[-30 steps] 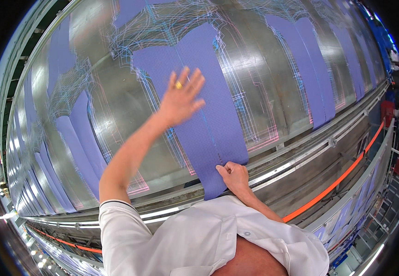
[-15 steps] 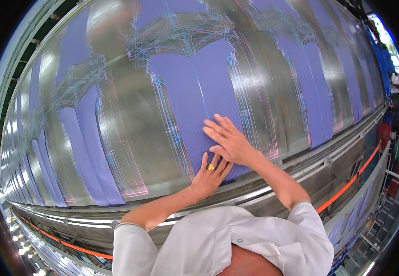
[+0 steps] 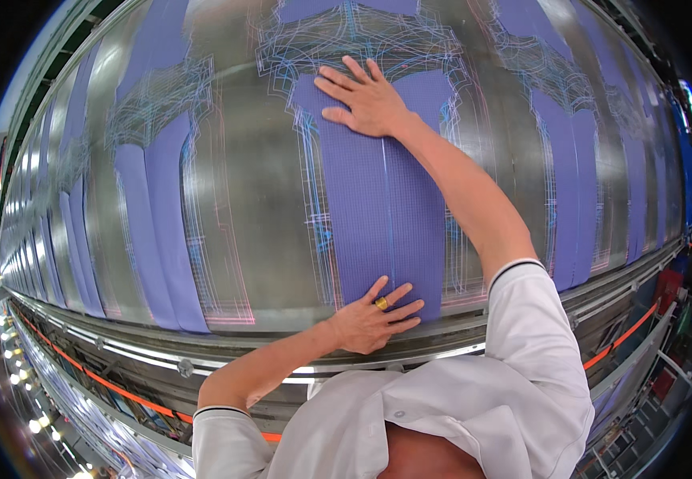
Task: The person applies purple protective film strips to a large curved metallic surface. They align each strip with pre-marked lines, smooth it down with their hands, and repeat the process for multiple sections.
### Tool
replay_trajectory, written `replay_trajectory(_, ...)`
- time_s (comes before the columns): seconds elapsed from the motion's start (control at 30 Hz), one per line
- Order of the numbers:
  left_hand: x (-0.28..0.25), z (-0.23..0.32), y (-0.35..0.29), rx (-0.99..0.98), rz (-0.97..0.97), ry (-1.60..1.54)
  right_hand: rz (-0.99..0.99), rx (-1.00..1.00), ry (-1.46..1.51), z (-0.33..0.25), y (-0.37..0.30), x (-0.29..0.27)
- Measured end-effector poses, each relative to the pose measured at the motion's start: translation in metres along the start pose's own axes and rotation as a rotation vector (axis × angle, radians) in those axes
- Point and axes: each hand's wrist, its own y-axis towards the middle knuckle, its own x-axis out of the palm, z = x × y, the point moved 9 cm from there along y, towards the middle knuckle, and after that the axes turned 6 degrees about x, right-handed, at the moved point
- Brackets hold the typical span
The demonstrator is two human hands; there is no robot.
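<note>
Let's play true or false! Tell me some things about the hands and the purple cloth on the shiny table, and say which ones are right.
1. Both hands lie flat on the purple cloth piece. True.
2. The left hand wears a gold ring. True.
3. The right hand is at the near end of the cloth. False: it is at the far end.
4. The metal table is plain. False: coloured outline patterns show on it.
5. The left hand is a fist. False: its fingers are spread.

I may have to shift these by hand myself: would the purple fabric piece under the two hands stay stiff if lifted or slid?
Probably floppy: the purple fabric piece lies thin and flat on the shiny metal table, following its surface. It looks light for its size. It may slide or wrinkle when pushed, since the left hand and right hand press it flat at both ends.
</note>
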Motion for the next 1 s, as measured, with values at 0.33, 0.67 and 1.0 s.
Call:
replay_trajectory(0.33,-0.008,-0.001,-0.006,0.052,0.202,0.02,0.037,-0.067,0.044,-0.063,-0.115,-0.019)
replay_trajectory(0.67,-0.049,0.021,-0.054,-0.131,0.687,-0.025,-0.121,-0.097,0.078,-0.134,-0.308,-0.038)
replay_trajectory(1.0,0.013,0.059,-0.089,-0.775,0.481,0.022,-0.138,-0.07,0.178,-0.136,-0.305,-0.036)
